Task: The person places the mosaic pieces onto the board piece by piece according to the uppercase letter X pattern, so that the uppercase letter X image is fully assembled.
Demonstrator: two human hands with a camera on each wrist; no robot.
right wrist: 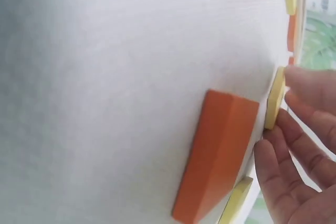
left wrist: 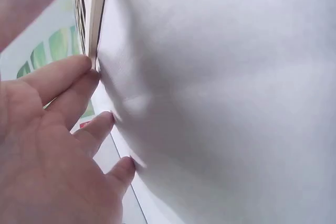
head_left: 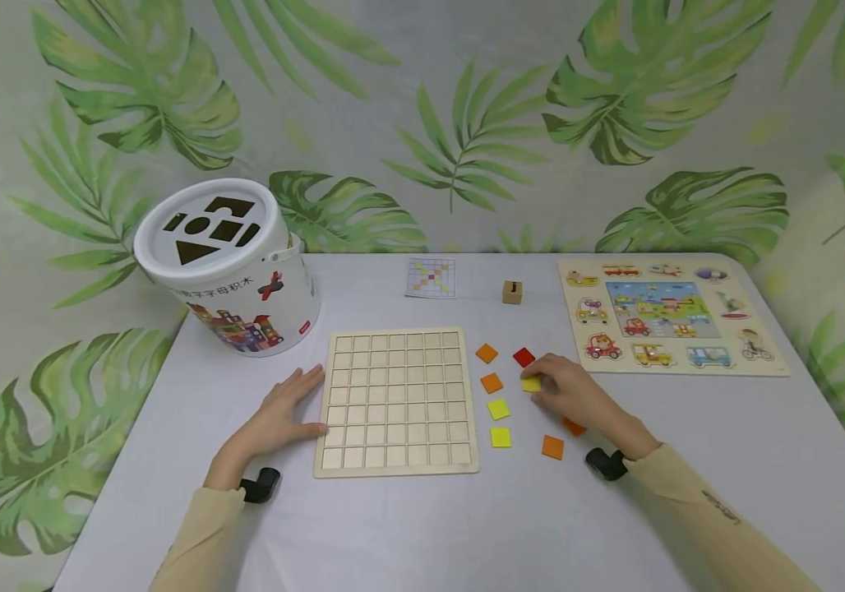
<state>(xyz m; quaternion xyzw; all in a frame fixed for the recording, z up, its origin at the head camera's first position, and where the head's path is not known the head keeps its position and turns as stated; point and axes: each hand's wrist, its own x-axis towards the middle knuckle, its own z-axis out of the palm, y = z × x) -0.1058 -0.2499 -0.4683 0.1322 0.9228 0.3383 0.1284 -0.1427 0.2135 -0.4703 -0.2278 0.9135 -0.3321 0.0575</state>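
Observation:
A wooden grid board (head_left: 397,403) lies flat with bare squares. My left hand (head_left: 279,418) rests at its left side, fingers spread, the thumb and fingertips touching its edge; the left wrist view shows this hand (left wrist: 63,124) from the palm side. To the right of the board, my right hand (head_left: 570,395) pinches a yellow square tile (head_left: 532,384) between thumb and fingers, low at the tabletop. That tile (right wrist: 275,98) also appears in the right wrist view. A red tile (head_left: 524,357) lies just beyond it. An orange tile (head_left: 574,426) is partly hidden under the hand.
Left of the hand lie orange tiles (head_left: 487,353) and yellow tiles (head_left: 500,437) in a column. Nearer me is another orange tile (head_left: 552,447). A white bucket (head_left: 245,279), a pattern card (head_left: 431,278), a small wooden block (head_left: 512,293) and a vehicle puzzle (head_left: 674,353) stand around.

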